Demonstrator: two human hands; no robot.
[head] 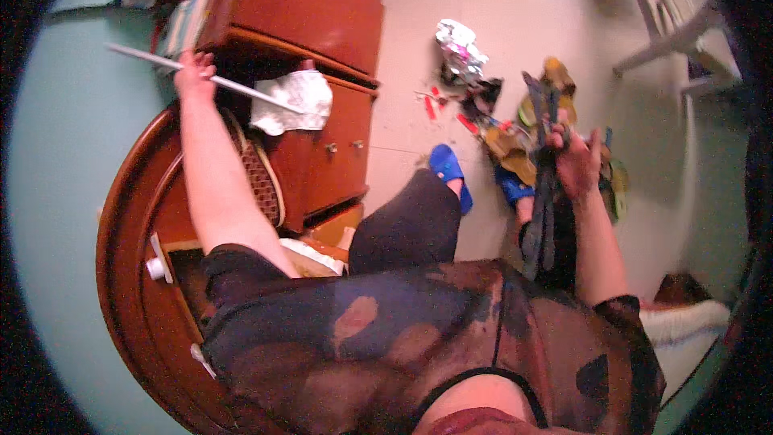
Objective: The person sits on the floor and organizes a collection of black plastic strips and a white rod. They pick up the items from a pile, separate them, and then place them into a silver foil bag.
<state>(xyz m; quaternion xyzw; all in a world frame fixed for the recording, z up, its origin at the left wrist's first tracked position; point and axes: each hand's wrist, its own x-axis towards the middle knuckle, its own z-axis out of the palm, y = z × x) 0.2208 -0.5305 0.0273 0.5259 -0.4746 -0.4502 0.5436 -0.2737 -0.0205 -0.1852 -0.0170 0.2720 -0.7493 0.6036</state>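
At the upper left, my left hand (196,75) is closed around a thin pale rod (238,86). The rod slants down to the right, and its lower end lies across a crumpled white cloth (296,96) in front of a reddish-brown wooden cabinet (305,3). On the right, my right hand (577,160) has its fingers bent about a long dark grey strip of fabric (546,205), thumb held apart. That strip hangs toward my body, over my right leg. Blur hides the exact grip. Brown sandals (510,148) lie on the floor beyond it.
Crumpled silver foil (462,51) and small red pieces (430,106) lie on the tiled floor (404,127). Blue slippers (445,163) are on my feet. A grey chair (658,24) stands at upper right. Curved wooden furniture (121,241) borders my left side; white fabric (688,326) lies at lower right.
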